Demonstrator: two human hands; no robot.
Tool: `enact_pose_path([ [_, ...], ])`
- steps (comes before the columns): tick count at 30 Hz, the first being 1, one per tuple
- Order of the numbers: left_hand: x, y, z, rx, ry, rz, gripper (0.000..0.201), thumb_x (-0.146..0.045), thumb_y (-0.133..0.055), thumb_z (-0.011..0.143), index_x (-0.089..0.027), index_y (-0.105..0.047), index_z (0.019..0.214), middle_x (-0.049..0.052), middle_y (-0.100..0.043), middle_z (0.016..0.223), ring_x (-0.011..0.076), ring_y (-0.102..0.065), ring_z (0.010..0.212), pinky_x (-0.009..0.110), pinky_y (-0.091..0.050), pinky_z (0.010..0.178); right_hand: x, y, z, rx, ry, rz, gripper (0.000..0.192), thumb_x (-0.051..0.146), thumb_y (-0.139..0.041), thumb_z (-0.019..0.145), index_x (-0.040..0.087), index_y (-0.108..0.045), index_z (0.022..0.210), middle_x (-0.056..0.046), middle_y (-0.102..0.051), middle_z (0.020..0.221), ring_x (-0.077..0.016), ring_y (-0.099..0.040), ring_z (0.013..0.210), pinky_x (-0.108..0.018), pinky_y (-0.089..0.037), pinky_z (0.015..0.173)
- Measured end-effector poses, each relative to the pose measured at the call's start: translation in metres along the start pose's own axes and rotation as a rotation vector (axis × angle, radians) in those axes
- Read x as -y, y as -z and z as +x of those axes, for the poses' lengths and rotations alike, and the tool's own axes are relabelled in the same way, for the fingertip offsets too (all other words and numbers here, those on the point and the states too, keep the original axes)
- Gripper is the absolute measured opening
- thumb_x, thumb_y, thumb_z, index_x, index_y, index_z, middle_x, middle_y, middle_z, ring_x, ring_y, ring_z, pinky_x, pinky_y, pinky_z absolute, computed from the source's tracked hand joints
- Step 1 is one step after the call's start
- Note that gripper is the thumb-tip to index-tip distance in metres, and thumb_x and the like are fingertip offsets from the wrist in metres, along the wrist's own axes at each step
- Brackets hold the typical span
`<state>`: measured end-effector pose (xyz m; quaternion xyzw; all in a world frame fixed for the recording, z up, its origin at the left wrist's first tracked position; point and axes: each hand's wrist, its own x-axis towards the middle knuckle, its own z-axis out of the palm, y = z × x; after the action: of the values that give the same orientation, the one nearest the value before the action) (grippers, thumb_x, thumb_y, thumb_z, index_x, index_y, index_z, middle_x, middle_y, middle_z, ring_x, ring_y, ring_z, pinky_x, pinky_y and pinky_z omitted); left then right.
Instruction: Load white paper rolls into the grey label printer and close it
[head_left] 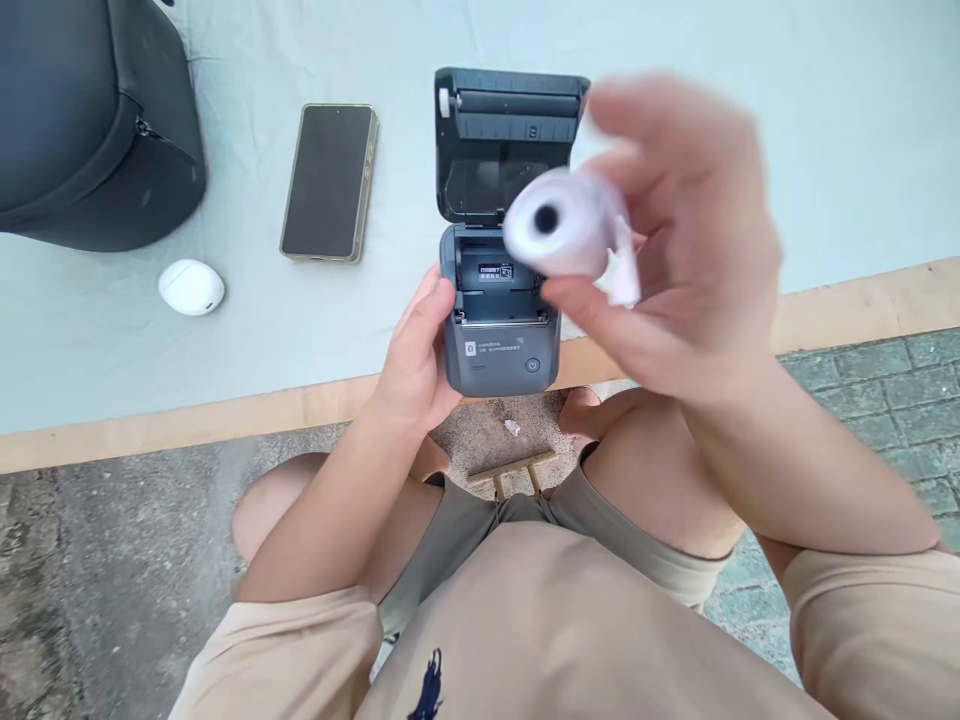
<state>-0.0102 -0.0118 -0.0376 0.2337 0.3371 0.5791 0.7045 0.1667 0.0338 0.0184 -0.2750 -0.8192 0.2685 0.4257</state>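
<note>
A dark portable thermal printer [501,360] stands in front of me at the table's near edge, its lid [510,130] swung up on the far side. Inside, the paper bay shows a small printed label and no roll. My left hand [420,360] grips the printer's left side, thumb on the rim. Raised over the bay's right side, my right hand [682,240] holds a white paper roll [566,225] between thumb and fingers. The roll's dark core hole faces left toward me, and a torn paper end hangs at its right. Motion blurs the roll and right hand.
A smartphone [330,182] lies left of the printer on the pale tablecloth [247,340]. Farther left are a white earbud case [191,287] and a black bag [97,130]. A paper scrap [512,428] lies on the ground below the table edge.
</note>
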Motion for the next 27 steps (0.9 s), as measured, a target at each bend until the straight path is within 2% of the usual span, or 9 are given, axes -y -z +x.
enact_pose_path([
  [3,-0.001,-0.004,-0.002,-0.001,-0.014,-0.017,0.030,-0.041,-0.049,0.096,-0.019,-0.061,0.112,0.005,-0.070,0.114,0.0232,-0.062,0.123,0.031,-0.055,0.099,0.001,-0.011,0.002,0.066,0.036,-0.161,0.036,0.015,-0.058,0.089,0.027,-0.052,0.122,0.003,-0.065,0.117,-0.0101,-0.065,0.107,-0.025,-0.055,0.090],
  [6,0.000,-0.005,-0.003,0.051,-0.024,-0.034,0.041,-0.055,-0.049,0.094,-0.019,-0.061,0.111,0.007,-0.069,0.108,0.0245,-0.061,0.123,0.031,-0.056,0.096,0.002,-0.020,0.002,0.057,0.076,-0.309,0.020,0.016,-0.058,0.089,0.022,-0.054,0.109,0.004,-0.069,0.104,-0.0103,-0.068,0.096,-0.026,-0.053,0.079],
  [9,0.004,-0.002,-0.003,0.065,-0.049,-0.006,0.047,-0.061,-0.057,0.088,-0.021,-0.060,0.112,0.007,-0.069,0.104,0.0264,-0.062,0.122,0.033,-0.058,0.092,0.004,-0.025,0.000,0.048,0.137,-0.382,0.023,0.009,-0.060,0.086,0.021,-0.054,0.104,0.005,-0.070,0.102,-0.0080,-0.068,0.089,-0.026,-0.050,0.074],
  [12,0.005,0.000,-0.002,0.062,-0.039,-0.016,0.047,-0.062,-0.051,0.091,-0.021,-0.063,0.109,0.006,-0.070,0.103,0.0273,-0.060,0.127,0.036,-0.059,0.095,0.003,-0.026,0.000,0.018,0.233,-0.297,0.026,0.009,-0.063,0.085,0.020,-0.052,0.105,0.003,-0.071,0.102,-0.0071,-0.069,0.093,-0.022,-0.053,0.075],
  [15,0.005,0.002,-0.001,0.093,-0.040,-0.047,0.042,-0.059,-0.049,0.093,-0.022,-0.066,0.103,0.005,-0.071,0.100,0.0281,-0.058,0.130,0.039,-0.059,0.097,0.000,-0.026,0.001,-0.016,0.236,-0.197,0.026,0.011,-0.065,0.085,0.020,-0.053,0.106,-0.004,-0.070,0.106,-0.0120,-0.068,0.101,-0.025,-0.056,0.076],
  [19,0.005,0.004,-0.001,0.101,-0.025,-0.052,0.043,-0.058,-0.052,0.092,-0.021,-0.066,0.108,0.006,-0.071,0.104,0.0295,-0.054,0.134,0.041,-0.059,0.101,-0.006,-0.023,0.002,-0.054,0.240,-0.269,0.036,0.021,-0.074,0.079,0.017,-0.057,0.111,-0.010,-0.063,0.108,-0.0190,-0.062,0.105,-0.028,-0.053,0.066],
  [22,0.004,0.007,-0.002,0.065,-0.008,-0.038,0.048,-0.061,-0.052,0.091,-0.020,-0.065,0.113,0.007,-0.070,0.110,0.0300,-0.051,0.137,0.040,-0.057,0.105,-0.009,-0.022,0.001,-0.072,0.232,-0.317,0.040,0.029,-0.077,0.078,0.018,-0.058,0.111,-0.008,-0.061,0.101,-0.0190,-0.060,0.100,-0.028,-0.053,0.068],
  [25,0.004,0.007,-0.004,0.065,0.036,-0.027,0.044,-0.056,-0.058,0.090,-0.020,-0.064,0.114,0.007,-0.070,0.115,0.0298,-0.049,0.139,0.039,-0.054,0.109,-0.009,-0.020,0.002,-0.036,0.240,-0.296,0.029,0.025,-0.070,0.083,0.019,-0.058,0.109,-0.005,-0.065,0.101,-0.0163,-0.061,0.096,-0.029,-0.054,0.076],
  [27,0.002,0.004,-0.005,0.045,0.045,-0.025,0.042,-0.055,-0.051,0.094,-0.019,-0.064,0.113,0.006,-0.070,0.115,0.0281,-0.048,0.140,0.038,-0.053,0.110,-0.009,-0.018,0.002,0.019,0.194,-0.247,0.029,0.021,-0.067,0.085,0.021,-0.056,0.111,-0.004,-0.065,0.103,-0.0158,-0.061,0.097,-0.029,-0.054,0.077],
])
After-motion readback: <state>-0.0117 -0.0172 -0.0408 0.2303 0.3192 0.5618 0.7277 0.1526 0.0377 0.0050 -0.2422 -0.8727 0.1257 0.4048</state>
